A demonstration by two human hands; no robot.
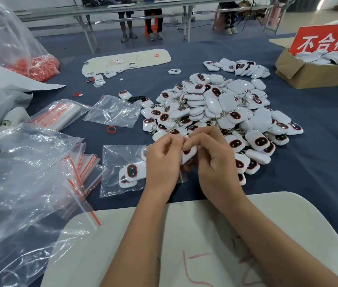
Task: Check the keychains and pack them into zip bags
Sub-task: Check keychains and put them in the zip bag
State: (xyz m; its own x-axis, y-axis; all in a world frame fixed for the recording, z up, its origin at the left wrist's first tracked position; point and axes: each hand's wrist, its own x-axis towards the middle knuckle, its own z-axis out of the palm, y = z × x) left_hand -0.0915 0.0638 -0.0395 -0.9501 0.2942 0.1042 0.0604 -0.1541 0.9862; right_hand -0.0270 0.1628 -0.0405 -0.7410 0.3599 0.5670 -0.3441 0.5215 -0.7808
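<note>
The left hand (164, 160) and right hand (211, 156) meet above the blue table (313, 158), fingers of both curled in and pinching one white keychain (189, 154), whose long axis slants from lower left up to the right between them, its dark face mostly hidden. Just left lies a zip bag (120, 170) holding keychains; beyond the hands spreads the keychain pile (222, 112), with empty zip bags (85, 168) stacked further left.

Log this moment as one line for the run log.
step: checking | both hands: left hand and right hand pinch one keychain | packed zip bag: beside left hand | loose pile: behind
</note>
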